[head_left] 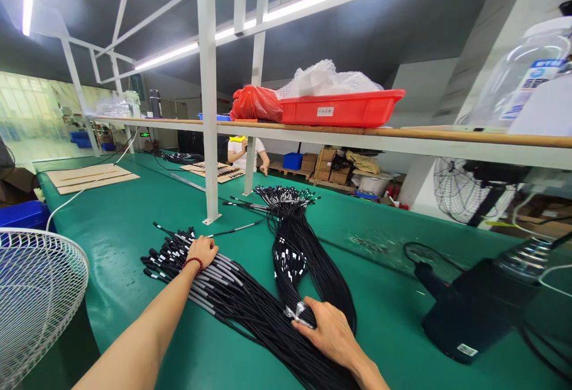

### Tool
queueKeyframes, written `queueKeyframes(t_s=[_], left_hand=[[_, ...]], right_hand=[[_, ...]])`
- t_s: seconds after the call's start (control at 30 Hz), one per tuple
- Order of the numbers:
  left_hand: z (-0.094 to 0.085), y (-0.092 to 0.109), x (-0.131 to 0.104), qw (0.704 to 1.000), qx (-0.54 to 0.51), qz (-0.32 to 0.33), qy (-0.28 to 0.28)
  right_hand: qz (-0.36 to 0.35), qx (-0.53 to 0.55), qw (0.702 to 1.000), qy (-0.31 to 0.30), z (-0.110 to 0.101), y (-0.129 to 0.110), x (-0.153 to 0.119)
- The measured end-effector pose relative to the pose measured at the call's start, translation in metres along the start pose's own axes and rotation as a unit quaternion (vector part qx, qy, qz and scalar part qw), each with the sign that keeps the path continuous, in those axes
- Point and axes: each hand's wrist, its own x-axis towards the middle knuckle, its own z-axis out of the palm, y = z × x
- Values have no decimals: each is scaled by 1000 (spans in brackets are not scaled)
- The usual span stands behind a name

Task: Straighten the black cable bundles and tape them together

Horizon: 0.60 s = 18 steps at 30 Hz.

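Many black cables (250, 298) with grey sleeves and white-marked ends lie fanned across the green table. Over their sleeved ends, my left hand (204, 253) is closed, its fingertips partly hidden; a dark red bead bracelet circles the wrist. My right hand (329, 329) is wrapped round a second black cable bundle (286, 259), at a band of clear plastic (300, 314). That bundle bends in a loop on the table, and its far end spreads into many tips (286, 196).
A white shelf post (208, 110) rises from the green table (129, 217). The shelf above holds a red tray (344, 109). What looks like a black heat gun (478, 306) lies at right, near wire scraps (375, 244). A fan (40, 300) stands at left. Another person (250, 153) sits beyond.
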Motion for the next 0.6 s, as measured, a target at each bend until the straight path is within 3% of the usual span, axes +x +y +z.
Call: queueKeyframes(t_s=[0.6], left_hand=[[-1,1,-2,1000,-14,1,15]], right_hand=[[-8,-3,1000,9,6,5,0]])
